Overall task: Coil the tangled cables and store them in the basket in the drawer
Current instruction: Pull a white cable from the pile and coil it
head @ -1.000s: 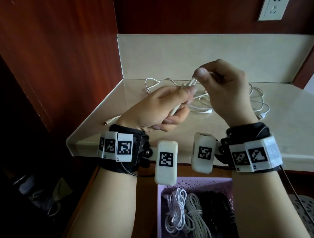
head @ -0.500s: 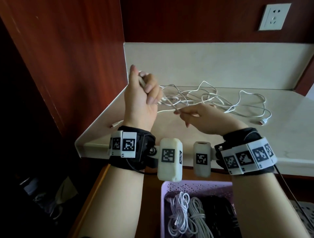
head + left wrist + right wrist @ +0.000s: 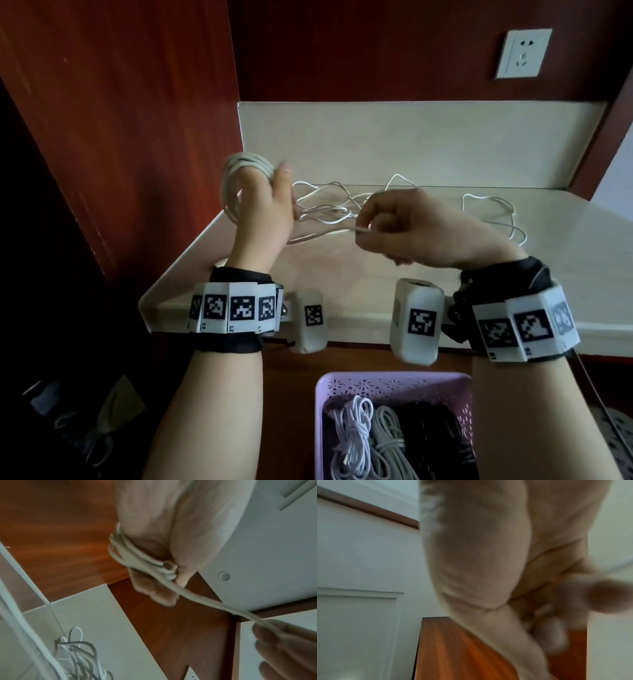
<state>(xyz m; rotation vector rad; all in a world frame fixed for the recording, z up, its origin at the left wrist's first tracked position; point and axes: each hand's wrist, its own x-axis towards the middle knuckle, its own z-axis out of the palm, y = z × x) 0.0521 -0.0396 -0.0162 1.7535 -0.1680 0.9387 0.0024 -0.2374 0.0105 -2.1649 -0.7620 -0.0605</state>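
The left hand (image 3: 260, 209) is raised over the worktop's (image 3: 394, 274) left edge, fingers curled through a cable (image 3: 239, 171) coil. The right hand (image 3: 418, 229) pinches its trailing strand; more cable lies tangled beyond, and the basket (image 3: 394, 383) sits near.

The head camera looks forward and down over both hands (image 3: 263, 205) onto the surface (image 3: 394, 274). Each wrist camera peers along its palm, very near; the left shares the cable (image 3: 197, 596).
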